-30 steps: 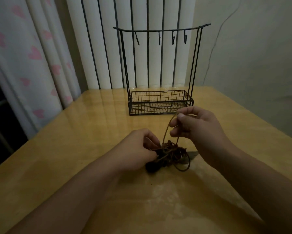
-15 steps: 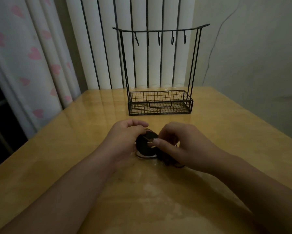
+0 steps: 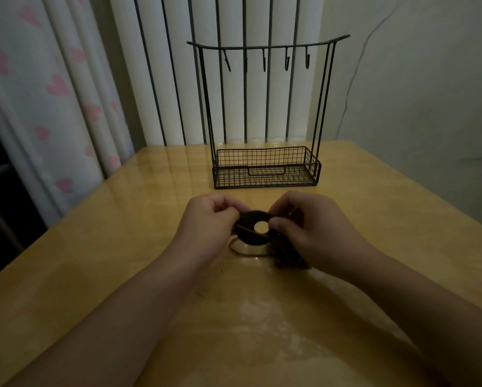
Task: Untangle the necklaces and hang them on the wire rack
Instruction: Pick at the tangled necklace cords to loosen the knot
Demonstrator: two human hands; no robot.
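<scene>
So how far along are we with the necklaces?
Nothing is hung: the rack hooks are bare. In hand: left hand and right hand hold a black ring pendant, cords bunched under the right. Left: untangle, hang all.

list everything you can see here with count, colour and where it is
wire rack: one, black, upright at the far side of the table, basket base, top bar
hooks: five, black, hanging from the rack's top bar, nothing on them
ring pendant: one, black disc with a pale centre hole, held between both hands
tangled cords: one clump, dark brown, on the table under the right hand; number of necklaces unclear
table: one, glossy yellow wood
curtain: one, white with pink hearts, left
vertical blinds: white slats, behind the rack
wall: pale, right
left hand: pinches the pendant's left edge
right hand: pinches its right edge
</scene>
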